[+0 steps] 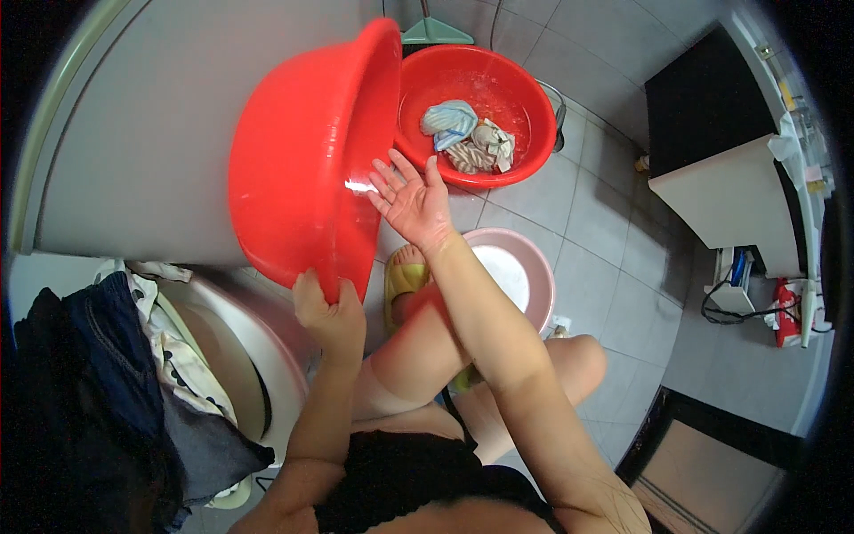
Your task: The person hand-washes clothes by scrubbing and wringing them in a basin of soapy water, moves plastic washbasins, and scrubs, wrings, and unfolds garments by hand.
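Observation:
A large red plastic basin (285, 151) is tipped up on its side, its opening turned to the right. My left hand (331, 311) grips its lower rim, thumb on the near side. Just right of the basin's opening is my right hand (415, 200), palm up with fingers spread, holding nothing; whether its fingertips touch the basin I cannot tell. Beyond that hand, a second red basin (538, 133) on the floor holds water. In it lie a light blue striped cloth (450, 121) and a beige and white striped cloth (492, 145).
A pink basin (543, 276) stands by my legs on grey floor tiles (614, 249). At the left, dark clothes (107, 383) hang over a white tub (285, 356). A green broom (436, 32) leans at the back. A black and white cabinet (725, 151) stands at the right.

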